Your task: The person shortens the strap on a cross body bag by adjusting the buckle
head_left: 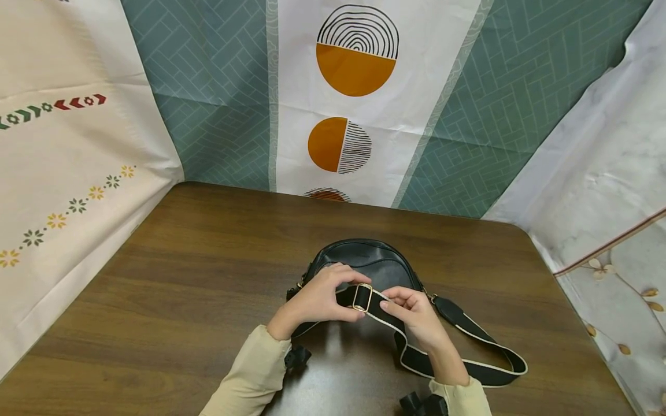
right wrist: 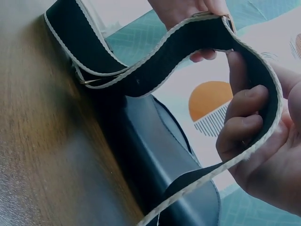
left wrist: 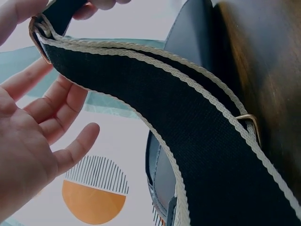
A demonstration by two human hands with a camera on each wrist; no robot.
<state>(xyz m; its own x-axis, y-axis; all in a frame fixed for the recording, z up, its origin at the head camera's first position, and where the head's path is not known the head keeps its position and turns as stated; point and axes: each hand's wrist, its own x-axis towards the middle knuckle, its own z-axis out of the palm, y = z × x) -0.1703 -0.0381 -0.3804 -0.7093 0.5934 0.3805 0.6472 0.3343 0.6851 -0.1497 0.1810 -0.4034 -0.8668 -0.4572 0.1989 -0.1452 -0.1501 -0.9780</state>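
Carefully, a person in two cream sleeves (head_left: 255,370) handles the single black strap (head_left: 491,374), edged in cream, of one black shoulder bag (head_left: 374,268) lying behind the hands on a brown wood-grain surface (head_left: 208,289). The left hand (head_left: 328,294) pinches one gold-toned slide buckle (head_left: 370,298) between thumb and fingers; the right hand (head_left: 418,315), its fingers clamped on the strap, grips just beside it. A second gold-toned loop (left wrist: 254,126) sits farther along the strap. Three printed circles show on the cloth backdrop (head_left: 224,104) beyond.
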